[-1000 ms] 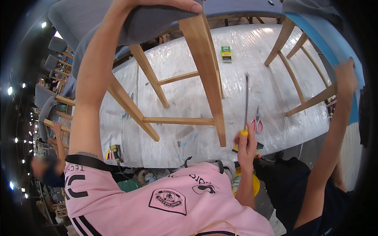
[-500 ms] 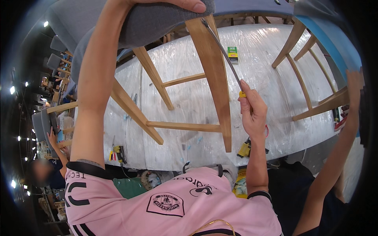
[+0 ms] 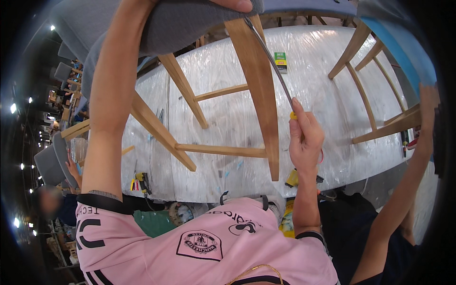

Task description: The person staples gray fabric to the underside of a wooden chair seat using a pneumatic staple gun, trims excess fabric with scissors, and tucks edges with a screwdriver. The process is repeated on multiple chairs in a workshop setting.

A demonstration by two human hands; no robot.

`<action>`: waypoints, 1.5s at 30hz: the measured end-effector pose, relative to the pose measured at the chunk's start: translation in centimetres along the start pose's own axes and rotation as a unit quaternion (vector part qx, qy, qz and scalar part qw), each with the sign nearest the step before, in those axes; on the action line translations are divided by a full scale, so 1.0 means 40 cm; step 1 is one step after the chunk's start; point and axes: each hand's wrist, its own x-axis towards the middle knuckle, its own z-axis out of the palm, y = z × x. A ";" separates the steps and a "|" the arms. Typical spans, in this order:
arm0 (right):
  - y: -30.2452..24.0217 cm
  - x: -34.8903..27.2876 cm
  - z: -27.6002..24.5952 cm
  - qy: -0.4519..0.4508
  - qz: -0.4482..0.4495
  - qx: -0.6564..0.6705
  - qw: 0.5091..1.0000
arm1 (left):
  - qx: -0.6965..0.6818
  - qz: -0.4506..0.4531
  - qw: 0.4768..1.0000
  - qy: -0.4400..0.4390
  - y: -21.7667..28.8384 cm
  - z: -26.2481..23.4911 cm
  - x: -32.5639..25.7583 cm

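A chair with a grey fabric seat [image 3: 190,29] and wooden legs is before me, its legs slanting down over the table. My left hand [image 3: 235,4] holds the chair at the upper edge of the view; one finger or thumb lies over the fabric, and the rest is cut off. My right hand [image 3: 306,140] is closed round a screwdriver [image 3: 274,65] with a long thin metal shaft and a bit of yellow at the handle. The shaft slants up to the left, its tip at the top of the nearest wooden leg [image 3: 256,85], by the fabric edge. Most of the handle is hidden in my fingers.
Wrinkled clear film covers the table [image 3: 313,52]. A green and yellow small box [image 3: 280,61] lies beyond the shaft. Yellow power tools [image 3: 291,178] lie along the near edge. At right, a co-worker's hand [image 3: 429,97] touches another chair [image 3: 359,90]; another person works at far left.
My hands, the chair and the screwdriver have barely shifted; the tip stays at the leg's top. At far left, the other person's grey chair has tilted and moved.
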 end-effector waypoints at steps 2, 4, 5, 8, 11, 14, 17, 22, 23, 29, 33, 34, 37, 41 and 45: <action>-0.008 -0.009 0.004 -0.014 0.005 0.009 1.000 | 0.009 0.010 1.000 0.004 0.000 -0.003 -0.014; -0.013 -0.006 0.016 -0.020 -0.004 0.030 0.999 | 0.031 0.023 0.999 0.014 0.007 -0.015 -0.042; -0.005 -0.011 0.012 -0.014 0.003 0.025 1.000 | 0.016 0.023 1.000 0.007 -0.004 -0.009 -0.023; 0.009 -0.012 0.015 0.010 0.024 0.001 1.000 | -0.031 0.029 0.999 -0.013 -0.040 0.015 0.035; -0.004 -0.013 0.026 -0.001 0.013 0.007 1.000 | -0.030 0.003 1.000 -0.008 -0.014 0.002 0.008; -0.020 -0.017 0.042 0.003 0.016 0.019 1.000 | -0.010 0.005 1.000 0.000 -0.002 -0.005 -0.014; -0.015 -0.013 0.049 0.019 0.006 0.010 1.000 | -0.010 0.027 1.000 0.004 -0.021 0.002 -0.005; -0.027 -0.011 0.066 0.021 0.019 0.013 1.000 | 0.044 0.057 0.997 0.004 -0.025 0.000 0.007; -0.028 -0.010 0.070 0.023 0.022 0.020 0.999 | 0.048 0.055 0.997 0.005 -0.025 0.001 0.007; -0.026 -0.009 0.083 0.039 0.012 -0.005 0.999 | 0.030 0.039 0.999 0.008 -0.013 0.010 0.002; -0.029 -0.012 0.087 0.043 0.008 -0.006 0.999 | 0.035 0.028 0.999 0.000 0.004 0.011 -0.007; -0.034 -0.012 0.088 0.040 0.009 -0.002 0.999 | 0.040 0.027 0.999 0.001 0.008 0.009 -0.013; -0.042 -0.013 0.083 0.035 0.013 -0.002 0.999 | 0.042 0.049 0.998 0.015 0.003 0.017 -0.020; -0.042 -0.018 0.075 0.048 0.001 -0.007 0.999 | 0.072 0.068 0.995 0.016 0.002 0.026 -0.008; -0.057 -0.032 0.067 0.030 0.017 0.021 0.999 | 0.136 0.105 0.984 0.035 0.004 0.031 -0.026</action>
